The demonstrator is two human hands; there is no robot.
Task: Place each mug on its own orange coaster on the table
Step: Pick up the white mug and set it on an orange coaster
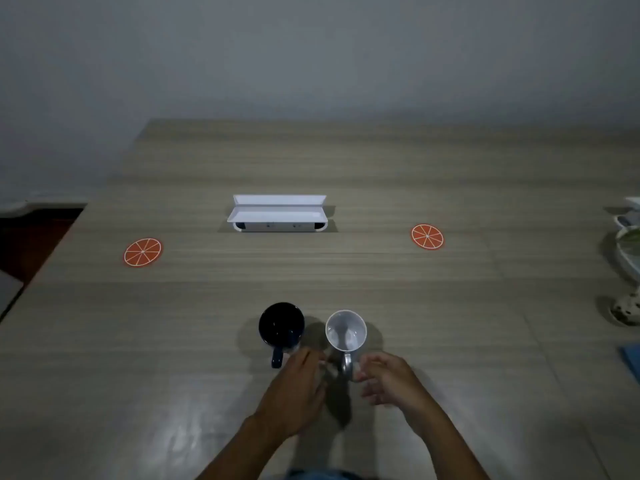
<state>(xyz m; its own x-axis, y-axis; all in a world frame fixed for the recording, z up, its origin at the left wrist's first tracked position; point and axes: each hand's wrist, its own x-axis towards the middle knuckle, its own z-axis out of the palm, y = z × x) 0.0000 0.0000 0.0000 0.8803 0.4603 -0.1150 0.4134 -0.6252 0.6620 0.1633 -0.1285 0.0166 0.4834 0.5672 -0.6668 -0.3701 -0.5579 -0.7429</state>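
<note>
A dark mug (281, 324) and a white mug (346, 330) stand upright side by side near the table's front, handles pointing toward me. My left hand (294, 393) hovers just right of the dark mug's handle, fingers apart, holding nothing. My right hand (389, 382) is beside the white mug's handle, fingers curled loosely and open. One orange coaster (143, 252) lies bare at the far left, the other orange coaster (427, 236) lies bare at the right.
A white open box (277, 213) sits at the table's middle behind the mugs. Pale objects (628, 265) crowd the right edge, with a blue item (632, 362) below them. The table's left edge (52, 251) drops to the floor.
</note>
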